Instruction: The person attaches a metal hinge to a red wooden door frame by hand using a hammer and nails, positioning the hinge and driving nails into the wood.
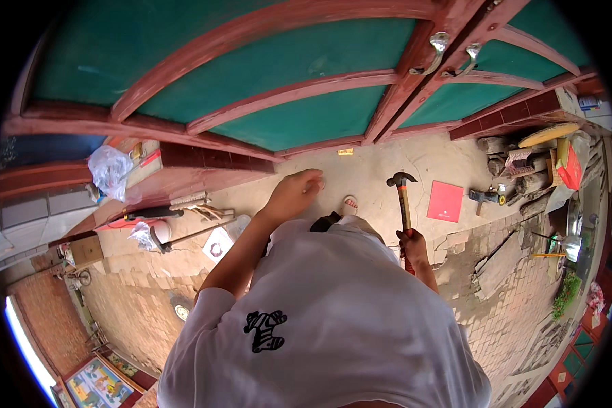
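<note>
My right hand point(413, 246) is wrapped round the lower handle of a claw hammer point(405, 204), which points away from me with its dark metal head at the far end. Held out in front of my body, my left hand point(294, 196) has its fingers curled in. Whether a small thing sits between those fingertips I cannot make out. Beyond both hands stands a closed double door point(306, 109) with red-brown frames, green panels and metal handles. A red flat booklet or folder point(445, 201) lies on the ground to the right of the hammer.
A small yellow packet point(345, 151) lies by the door's foot. At right are a second hammer point(484, 198), a roll of tape point(502, 200) and stacked logs point(532, 182). At left, a long-handled tool point(194, 236) lies near a plastic bag point(111, 172) on a ledge.
</note>
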